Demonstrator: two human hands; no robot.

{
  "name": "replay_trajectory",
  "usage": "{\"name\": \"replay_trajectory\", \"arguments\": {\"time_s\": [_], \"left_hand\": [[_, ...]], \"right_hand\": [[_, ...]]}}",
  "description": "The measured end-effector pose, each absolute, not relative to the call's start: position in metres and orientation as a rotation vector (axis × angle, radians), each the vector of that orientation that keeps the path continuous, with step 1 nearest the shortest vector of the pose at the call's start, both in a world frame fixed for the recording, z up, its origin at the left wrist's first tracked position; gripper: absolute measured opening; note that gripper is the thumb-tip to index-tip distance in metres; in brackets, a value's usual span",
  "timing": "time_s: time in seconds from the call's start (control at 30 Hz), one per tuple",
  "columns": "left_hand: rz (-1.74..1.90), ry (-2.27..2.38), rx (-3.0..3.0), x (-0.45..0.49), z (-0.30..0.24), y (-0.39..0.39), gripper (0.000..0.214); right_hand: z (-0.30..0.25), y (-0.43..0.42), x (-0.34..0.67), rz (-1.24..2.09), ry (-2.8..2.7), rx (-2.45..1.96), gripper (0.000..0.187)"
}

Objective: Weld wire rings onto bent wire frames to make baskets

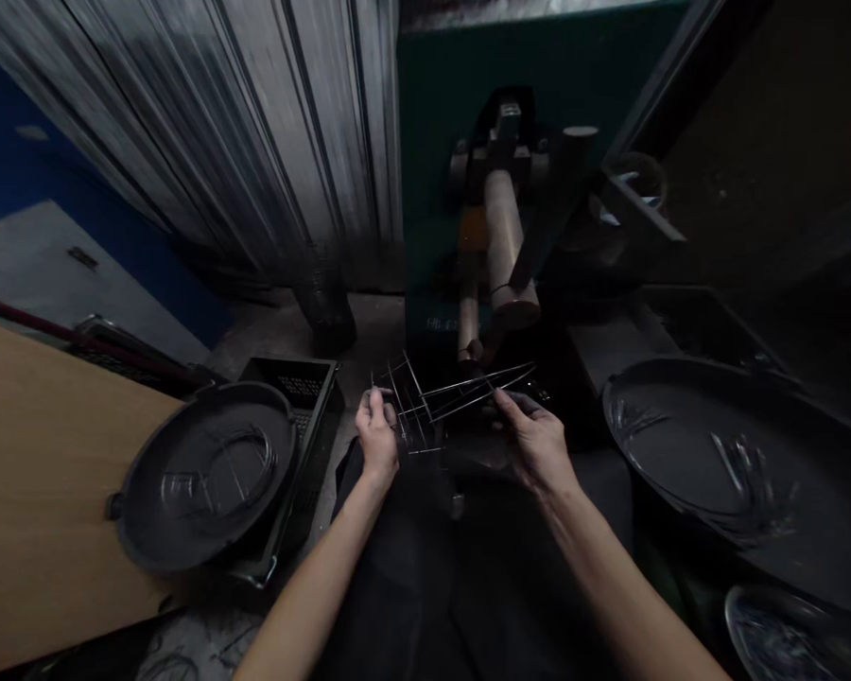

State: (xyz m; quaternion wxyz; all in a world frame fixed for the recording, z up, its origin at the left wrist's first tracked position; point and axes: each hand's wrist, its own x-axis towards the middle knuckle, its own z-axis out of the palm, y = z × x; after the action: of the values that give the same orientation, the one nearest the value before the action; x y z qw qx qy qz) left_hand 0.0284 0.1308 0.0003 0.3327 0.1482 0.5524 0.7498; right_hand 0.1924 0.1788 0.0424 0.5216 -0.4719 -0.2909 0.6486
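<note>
A thin metal wire frame (425,409) with several crossing rods spans the gap between my hands. My left hand (378,437) pinches its left end between thumb and fingers. At the other side, my right hand (531,433) has thumb and fingers closed on the frame's right part, where the long rods come together. Just above that part sits the tip of a lower copper-coloured electrode arm (469,331) on a green machine (432,123). A thicker cylindrical arm (503,236) juts out over it. The exact contact between frame and electrode is too dark to make out.
On my left, a round black tray (142,515) with wire pieces rests over a dark plastic crate (330,388). To my right is a larger black tray (681,378) with loose wires. A bowl of small parts (772,634) stands at lower right. Corrugated metal (255,113) lines the back.
</note>
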Motion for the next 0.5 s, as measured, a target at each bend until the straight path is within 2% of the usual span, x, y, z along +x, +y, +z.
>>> {"name": "replay_trajectory", "arguments": {"time_s": [0.5], "left_hand": [[1.914, 1.457, 0.361, 0.0289, 0.0087, 0.1371, 0.037]], "right_hand": [[0.0514, 0.1831, 0.1847, 1.606, -0.493, -1.196, 0.041]]}}
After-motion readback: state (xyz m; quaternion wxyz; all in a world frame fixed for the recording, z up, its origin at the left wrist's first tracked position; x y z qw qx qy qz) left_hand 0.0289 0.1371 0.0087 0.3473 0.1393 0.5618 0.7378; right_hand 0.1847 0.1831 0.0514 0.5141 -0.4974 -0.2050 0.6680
